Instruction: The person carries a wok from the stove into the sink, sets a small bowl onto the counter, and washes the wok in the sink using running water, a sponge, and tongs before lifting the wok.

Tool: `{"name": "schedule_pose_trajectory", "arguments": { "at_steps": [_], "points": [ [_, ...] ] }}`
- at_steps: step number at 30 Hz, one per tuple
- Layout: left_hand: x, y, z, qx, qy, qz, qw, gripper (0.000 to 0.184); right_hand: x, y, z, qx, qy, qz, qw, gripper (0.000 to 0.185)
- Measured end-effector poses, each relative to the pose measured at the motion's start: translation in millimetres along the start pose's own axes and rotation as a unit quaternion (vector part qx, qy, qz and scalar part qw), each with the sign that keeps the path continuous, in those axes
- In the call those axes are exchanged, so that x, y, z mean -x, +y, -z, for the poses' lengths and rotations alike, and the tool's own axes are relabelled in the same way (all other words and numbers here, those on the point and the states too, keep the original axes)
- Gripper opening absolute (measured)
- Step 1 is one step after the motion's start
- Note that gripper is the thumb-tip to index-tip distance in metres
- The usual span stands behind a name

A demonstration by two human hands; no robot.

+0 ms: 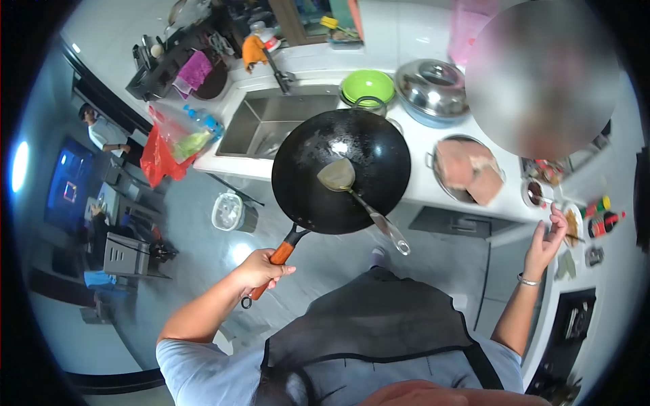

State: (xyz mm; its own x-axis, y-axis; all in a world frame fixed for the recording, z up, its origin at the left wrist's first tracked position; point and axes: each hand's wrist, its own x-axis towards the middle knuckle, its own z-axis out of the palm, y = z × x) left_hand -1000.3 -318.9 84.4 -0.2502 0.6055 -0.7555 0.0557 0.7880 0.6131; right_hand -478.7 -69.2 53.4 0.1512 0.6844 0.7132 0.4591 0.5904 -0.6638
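My left hand (pixel 263 269) is closed round the orange wooden handle of a large black wok (pixel 305 145). The wok is held over the floor in front of the counter, its inside facing me. A metal wok spatula (pixel 338 177) lies in it, with the handle sticking out past the lower right rim. Off to the right, my right hand (pixel 547 237) is raised with its fingers apart and holds nothing. Close to that hand are a small bowl of dark sauce (pixel 535 192) and a plate of food (pixel 573 222).
A steel sink (pixel 247 115) is set in the white counter. Right of the wok are a pan of raw meat (pixel 467 169), a green bowl (pixel 367 86) and a domed steel lid (pixel 432 88). A bin (pixel 235 213) stands on the floor; a person (pixel 108 135) is far left.
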Motion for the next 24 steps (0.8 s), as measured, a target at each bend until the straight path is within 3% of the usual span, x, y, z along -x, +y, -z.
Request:
{"name": "schedule_pose_trajectory", "arguments": {
  "at_steps": [5,9,11,15,18,21,24],
  "points": [
    [-72.7,18.2,87.8,0.042,0.057,0.013,0.997,0.030,-44.4,-7.9,-173.9,-0.107,-0.076,0.007,0.991,0.029],
    [-134.7,19.3,150.9,0.071,0.083,0.020,0.994,0.035,-68.4,-59.8,-295.8,-0.182,-0.191,-0.006,0.965,0.030],
    [-171.2,14.3,184.0,0.080,0.088,0.025,0.993,0.036,-56.8,-82.3,-350.4,-0.131,-0.260,0.012,0.957,0.031],
    [-242.4,11.1,246.6,0.116,0.083,0.023,0.990,0.034,-8.8,-105.7,-447.2,-0.075,-0.454,0.042,0.887,0.032],
    [-295.5,1.7,296.0,0.084,0.084,0.006,0.993,0.030,42.4,-100.9,-509.6,-0.021,-0.480,0.002,0.877,0.036],
    [-337.5,-7.2,342.1,0.064,0.069,-0.006,0.996,0.030,87.9,-86.6,-550.8,0.100,-0.439,-0.035,0.892,0.043],
    [-357.2,-6.9,376.0,0.046,0.061,-0.014,0.997,0.030,114.2,-89.3,-577.1,0.247,-0.405,-0.107,0.874,0.053]
  ]
}}
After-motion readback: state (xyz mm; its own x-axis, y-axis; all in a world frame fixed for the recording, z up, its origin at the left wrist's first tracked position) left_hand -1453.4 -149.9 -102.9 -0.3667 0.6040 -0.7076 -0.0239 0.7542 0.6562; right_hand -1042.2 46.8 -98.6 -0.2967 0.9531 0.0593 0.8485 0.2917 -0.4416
